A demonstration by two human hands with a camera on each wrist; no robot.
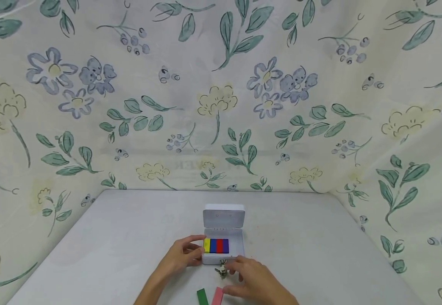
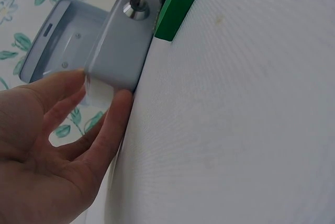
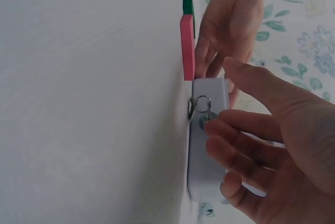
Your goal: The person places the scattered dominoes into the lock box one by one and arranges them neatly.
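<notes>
A small white metal box (image 1: 237,243) stands with its hinged lid (image 1: 223,218) raised. Inside, at its left, lie a yellow block (image 1: 207,245), a blue block (image 1: 213,245), a red block (image 1: 219,245) and a purple block (image 1: 226,245), side by side. My left hand (image 1: 179,256) touches the box's left end with fairly straight fingers. At the front lock (image 2: 136,10) hangs a key ring (image 3: 203,103). Beside it, my right hand (image 1: 255,277) has loosely bent fingers, with the thumb apart from them; fingertips partly hide the lock in the right wrist view.
A green block (image 1: 202,297) and a pink block (image 1: 217,296) lie on the white table (image 1: 137,220) in front of the box. Behind and beside the table hangs a flower-printed cloth (image 1: 190,127).
</notes>
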